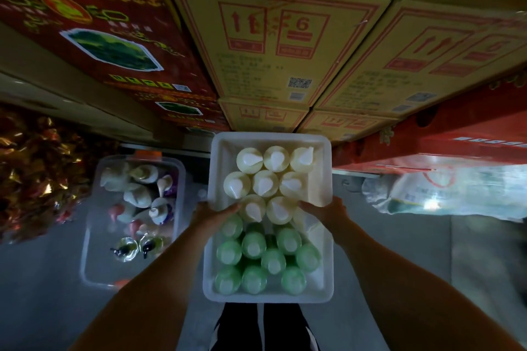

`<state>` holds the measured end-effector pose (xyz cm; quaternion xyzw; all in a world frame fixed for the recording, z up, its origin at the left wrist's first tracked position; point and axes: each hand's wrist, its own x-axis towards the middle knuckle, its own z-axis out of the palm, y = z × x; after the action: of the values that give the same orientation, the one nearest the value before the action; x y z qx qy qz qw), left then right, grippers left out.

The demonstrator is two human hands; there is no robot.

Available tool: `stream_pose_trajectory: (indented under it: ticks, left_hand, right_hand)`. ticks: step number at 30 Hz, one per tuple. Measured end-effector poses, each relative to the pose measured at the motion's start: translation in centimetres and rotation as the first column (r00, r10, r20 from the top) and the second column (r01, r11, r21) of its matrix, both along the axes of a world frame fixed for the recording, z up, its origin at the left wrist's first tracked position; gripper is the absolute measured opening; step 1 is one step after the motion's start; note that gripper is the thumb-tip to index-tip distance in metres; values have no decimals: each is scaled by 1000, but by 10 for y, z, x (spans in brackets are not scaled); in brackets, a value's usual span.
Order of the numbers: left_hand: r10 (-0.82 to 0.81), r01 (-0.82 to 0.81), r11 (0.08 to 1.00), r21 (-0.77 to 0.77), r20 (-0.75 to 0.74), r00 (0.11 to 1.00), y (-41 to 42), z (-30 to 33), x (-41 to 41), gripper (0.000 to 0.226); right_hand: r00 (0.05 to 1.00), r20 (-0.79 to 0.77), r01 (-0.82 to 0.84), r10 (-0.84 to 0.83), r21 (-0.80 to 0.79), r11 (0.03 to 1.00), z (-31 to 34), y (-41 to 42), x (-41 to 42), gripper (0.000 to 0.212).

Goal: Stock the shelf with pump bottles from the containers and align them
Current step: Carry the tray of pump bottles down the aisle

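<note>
While both hands [216,215] grip: white tray [323,168].

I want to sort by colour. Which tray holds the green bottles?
The lower white tray, nearest the person; the upper white tray, gripped by both hands, holds pale yellow pump bottles.

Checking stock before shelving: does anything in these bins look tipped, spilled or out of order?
Yes. In the clear bin on the left, the mixed bottles lie tumbled on their sides. The white tray that both hands hold has cream bottles and green bottles upright in rows. No spill shows.
</note>
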<state>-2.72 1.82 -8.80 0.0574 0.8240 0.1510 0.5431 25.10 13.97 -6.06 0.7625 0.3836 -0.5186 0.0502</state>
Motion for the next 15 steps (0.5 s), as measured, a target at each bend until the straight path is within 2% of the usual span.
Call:
stream_pose_trajectory:
  ticks: [3,5,10,15]
  left_hand:
    - [-15,15,1000,-4,17,1000,1,6,0,145]
    - [-20,20,1000,-12,17,1000,1,9,0,146]
    - [-30,29,999,21,41,999,-2,14,-2,106]
    - [-33,33,999,14,37,999,-18,30,7,103]
  right_hand:
    - [1000,2,-14,14,-19,1000,0,2,3,108]
    - [999,15,-44,44,-27,999,2,3,3,110]
    - [994,11,-108,108,-16,994,10,1,5,111]
    - [991,46,-127,126,12,992,20,-9,1,110]
